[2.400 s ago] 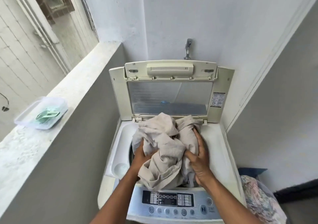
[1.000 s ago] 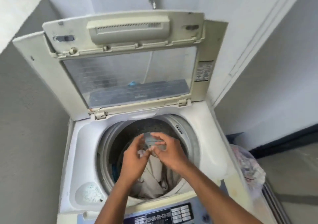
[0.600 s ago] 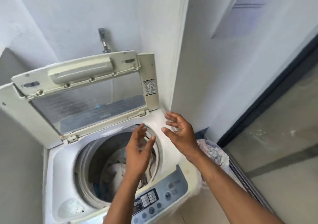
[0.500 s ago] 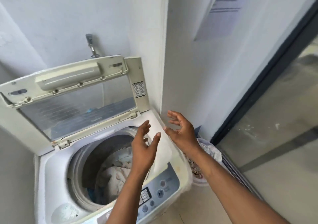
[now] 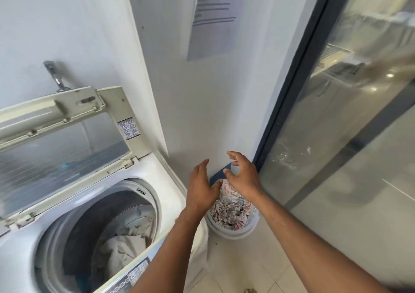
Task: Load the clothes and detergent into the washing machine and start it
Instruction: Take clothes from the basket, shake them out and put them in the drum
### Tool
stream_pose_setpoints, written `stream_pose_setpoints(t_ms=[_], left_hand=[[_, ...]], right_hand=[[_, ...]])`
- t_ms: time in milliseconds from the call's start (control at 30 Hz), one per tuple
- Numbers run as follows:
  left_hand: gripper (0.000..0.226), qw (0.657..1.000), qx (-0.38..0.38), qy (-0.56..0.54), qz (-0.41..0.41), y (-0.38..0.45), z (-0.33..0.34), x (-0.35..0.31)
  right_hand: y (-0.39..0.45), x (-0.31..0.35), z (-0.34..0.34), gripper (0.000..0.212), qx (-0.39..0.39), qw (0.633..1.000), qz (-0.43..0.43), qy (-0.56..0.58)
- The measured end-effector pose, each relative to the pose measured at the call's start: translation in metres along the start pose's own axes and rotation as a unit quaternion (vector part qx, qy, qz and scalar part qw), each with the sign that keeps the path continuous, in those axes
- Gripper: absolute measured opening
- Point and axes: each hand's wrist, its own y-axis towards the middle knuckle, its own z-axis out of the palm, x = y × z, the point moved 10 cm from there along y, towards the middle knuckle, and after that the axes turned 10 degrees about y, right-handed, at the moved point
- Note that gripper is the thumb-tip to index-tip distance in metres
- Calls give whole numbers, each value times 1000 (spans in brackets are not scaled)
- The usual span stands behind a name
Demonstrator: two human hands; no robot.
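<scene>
The white top-loading washing machine (image 5: 157,175) fills the lower left, its lid (image 5: 65,133) standing upright. Beige clothes (image 5: 121,245) lie deep in the drum. To the machine's right, on the floor, a white laundry basket (image 5: 233,231) holds a crumpled patterned cloth (image 5: 231,209). My left hand (image 5: 201,188) and my right hand (image 5: 243,175) hover just above that basket, palms facing each other, fingers spread, holding nothing. No detergent is in sight.
A tap (image 5: 54,74) sticks out of the wall behind the lid. A printed notice (image 5: 212,16) hangs on the white wall. A dark-framed glass door (image 5: 336,124) runs along the right. Pale tiled floor (image 5: 258,268) lies in front of the basket.
The beige clothes went from my hands into the drum. Both hands then let go, left the drum and swung right over the basket, and my view turned right with them.
</scene>
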Motion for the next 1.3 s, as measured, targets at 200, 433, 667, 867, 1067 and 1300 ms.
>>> stream_pose_setpoints(t_ms=[200, 433, 667, 867, 1067, 1300], left_hand=[[78, 996, 36, 82, -18, 26, 65, -19], [75, 973, 84, 193, -94, 57, 151, -15], [78, 940, 161, 262, -144, 87, 233, 20], [79, 923, 202, 274, -180, 118, 334, 92], [79, 917, 210, 247, -231, 124, 447, 183], [75, 925, 131, 191, -301, 144, 539, 258]], right_hand=[[26, -55, -22, 63, 64, 988, 6, -142], [77, -137, -55, 65, 133, 961, 15, -242], [101, -224, -44, 61, 214, 920, 8, -327], [116, -351, 9, 60, 273, 906, 55, -318], [118, -498, 70, 73, 280, 902, 101, -314], [142, -593, 106, 92, 194, 904, 113, -364]])
